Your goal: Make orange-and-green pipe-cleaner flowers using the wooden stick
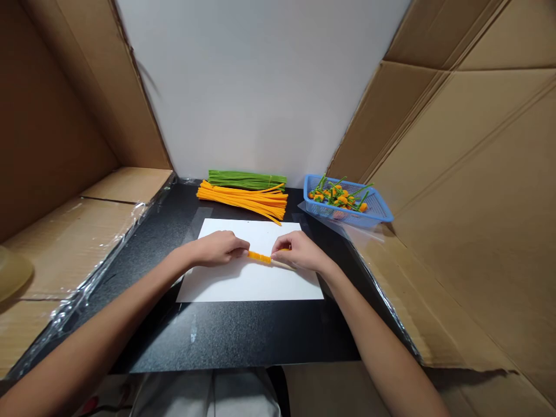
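Both left hand [217, 248] and right hand [299, 250] fingers [241, 248] pinch the orange stem [259, 256], hiding its ends.

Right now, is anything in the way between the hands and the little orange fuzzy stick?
Nothing visible. The left hand and right hand both pinch the orange fuzzy stick, one at each end, over the white paper.

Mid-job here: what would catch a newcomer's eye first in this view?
The left hand and right hand meet over the white sheet in the middle of the black table, pinching a short orange stem between them. Behind the sheet lie an orange bundle and, further back, a green bundle. At the right rear stands a blue basket holding small orange-and-green pieces.
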Motion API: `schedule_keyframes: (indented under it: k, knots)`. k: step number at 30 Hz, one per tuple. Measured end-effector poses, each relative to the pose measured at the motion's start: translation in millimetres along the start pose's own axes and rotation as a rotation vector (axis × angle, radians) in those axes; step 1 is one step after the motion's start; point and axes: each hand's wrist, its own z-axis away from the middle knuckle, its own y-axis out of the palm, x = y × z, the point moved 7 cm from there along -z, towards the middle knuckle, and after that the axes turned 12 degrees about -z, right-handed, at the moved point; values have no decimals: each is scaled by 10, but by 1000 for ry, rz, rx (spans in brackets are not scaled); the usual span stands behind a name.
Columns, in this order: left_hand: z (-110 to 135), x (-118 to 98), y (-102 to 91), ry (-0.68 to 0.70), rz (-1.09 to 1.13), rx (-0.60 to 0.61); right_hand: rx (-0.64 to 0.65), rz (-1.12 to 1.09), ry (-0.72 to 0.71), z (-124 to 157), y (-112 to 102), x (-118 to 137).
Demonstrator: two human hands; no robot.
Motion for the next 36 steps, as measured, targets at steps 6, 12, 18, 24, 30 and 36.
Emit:
schedule_keyframes:
  k: [6, 12, 18, 24, 30, 36]
  knots:
    - [-54, 56, -27, -209, -397, -81, -310, 89, -63, 45, -114, 121]
    - [-61, 91, -26, -422, -407, -203, -385, -406, 76, 2, -110, -108]
    - [8, 156, -24, -607, -153, -371, -471, -754, 32, -16, -123, -162]
    - [-13, 94, -82, -395, 431, -581, -445, -889, 64, -20, -100, -182]
    - [-54, 99, -87, -83, 688, -294, -154, -695, -25, -41, -162, -49]
    - [8, 90, -141, 19, 350, -130, -63, -317, -102, 4, -220, 82]
